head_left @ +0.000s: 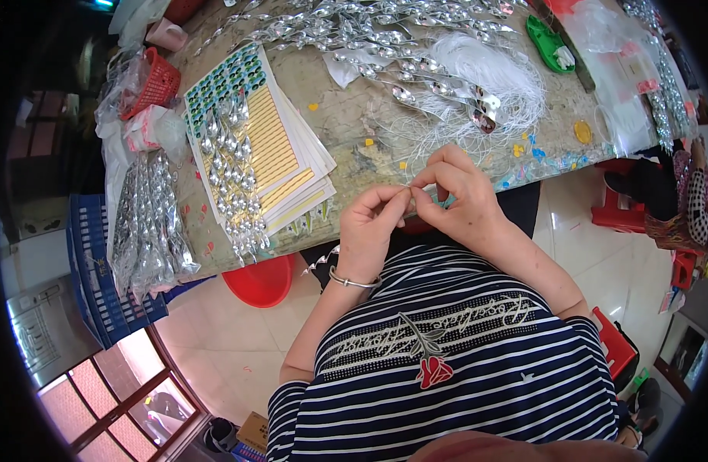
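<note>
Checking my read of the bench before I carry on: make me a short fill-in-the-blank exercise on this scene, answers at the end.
The silver bangle is worn on the ____ wrist.
The bundle of loose thread on the worktable is ____ in colour.
The slotted plastic basket at the table's left side is ____.
Of the left hand and right hand, the one nearer that bundle is the ____.

Missing words: left; white; red; right.

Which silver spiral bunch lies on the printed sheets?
The middle bunch, between the far-left bunch and the left hand. Only it overlaps the printed sheets; the far-left bunch lies beside them, the far pile beyond.
</note>
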`<move>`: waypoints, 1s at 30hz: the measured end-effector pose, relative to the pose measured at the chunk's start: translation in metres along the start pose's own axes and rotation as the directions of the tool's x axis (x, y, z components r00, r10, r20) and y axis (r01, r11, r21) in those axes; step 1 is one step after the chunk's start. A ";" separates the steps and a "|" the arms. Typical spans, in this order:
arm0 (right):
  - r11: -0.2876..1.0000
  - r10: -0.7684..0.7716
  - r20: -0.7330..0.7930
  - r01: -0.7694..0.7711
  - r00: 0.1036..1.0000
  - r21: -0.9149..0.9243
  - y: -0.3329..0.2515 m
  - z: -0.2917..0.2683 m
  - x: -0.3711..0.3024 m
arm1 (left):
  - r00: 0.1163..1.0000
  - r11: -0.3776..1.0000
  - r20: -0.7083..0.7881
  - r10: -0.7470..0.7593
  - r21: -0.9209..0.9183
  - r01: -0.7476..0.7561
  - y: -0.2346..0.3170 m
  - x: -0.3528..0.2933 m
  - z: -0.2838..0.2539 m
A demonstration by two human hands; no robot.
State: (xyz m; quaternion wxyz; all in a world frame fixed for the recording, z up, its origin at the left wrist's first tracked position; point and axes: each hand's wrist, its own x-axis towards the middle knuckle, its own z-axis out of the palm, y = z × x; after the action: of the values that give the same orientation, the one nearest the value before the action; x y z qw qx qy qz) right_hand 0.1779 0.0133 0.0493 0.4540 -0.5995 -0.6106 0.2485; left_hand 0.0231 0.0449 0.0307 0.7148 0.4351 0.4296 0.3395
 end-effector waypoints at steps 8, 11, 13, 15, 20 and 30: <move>0.797 0.301 0.195 -0.358 0.934 0.486 0.013 -0.001 -0.006 | 1.000 0.999 0.014 -0.028 -0.024 0.028 0.007 -0.002 0.000; 0.753 0.316 0.243 -0.398 0.917 0.524 0.014 -0.003 -0.008 | 0.999 0.999 -0.002 -0.036 -0.014 0.036 0.006 -0.003 -0.001; 0.752 0.309 0.257 -0.401 0.916 0.524 0.015 -0.005 -0.009 | 1.000 1.000 0.018 -0.011 -0.023 0.012 0.006 -0.003 -0.001; 0.764 0.315 0.269 -0.412 0.910 0.497 0.016 -0.006 -0.010 | 1.000 1.000 0.012 0.000 0.010 0.000 0.007 -0.003 0.000; 0.891 0.211 0.211 -0.277 0.954 0.359 0.005 -0.014 -0.006 | 0.997 0.995 -0.012 0.070 0.074 -0.069 0.000 -0.001 -0.001; 0.939 0.182 0.173 -0.223 0.968 0.262 0.004 -0.017 -0.003 | 0.977 0.935 0.052 0.205 0.284 -0.212 -0.002 0.002 -0.003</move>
State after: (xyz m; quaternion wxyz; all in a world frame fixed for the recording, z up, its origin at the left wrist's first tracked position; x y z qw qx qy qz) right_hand 0.1944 0.0070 0.0530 0.4597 -0.5694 -0.5359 0.4210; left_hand 0.0215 0.0464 0.0277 0.6082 0.5813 0.4182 0.3424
